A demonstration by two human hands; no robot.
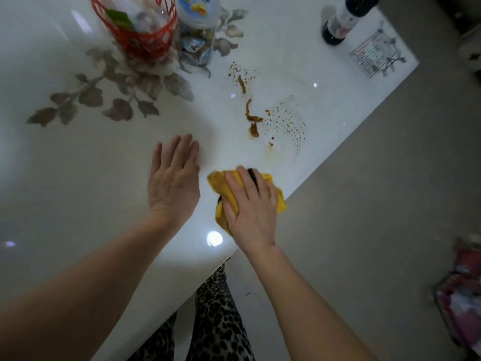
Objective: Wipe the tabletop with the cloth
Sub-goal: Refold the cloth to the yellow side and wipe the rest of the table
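Cloth (276, 201), yellow, lies bunched near the tabletop (78, 178) edge under the right hand (251, 204), fingers spread flat, pressing it. Left hand (174, 181) rests flat, open, beside. Brown smears (251, 118) lie beyond.

Both bare forearms reach in from the near edge; left hand (173, 181) lies flat, palm down, fingers straight and close together, pointing far; right hand (251, 208) sits just to its right, palm down, fingers spread and pressing, wrist angled slightly left
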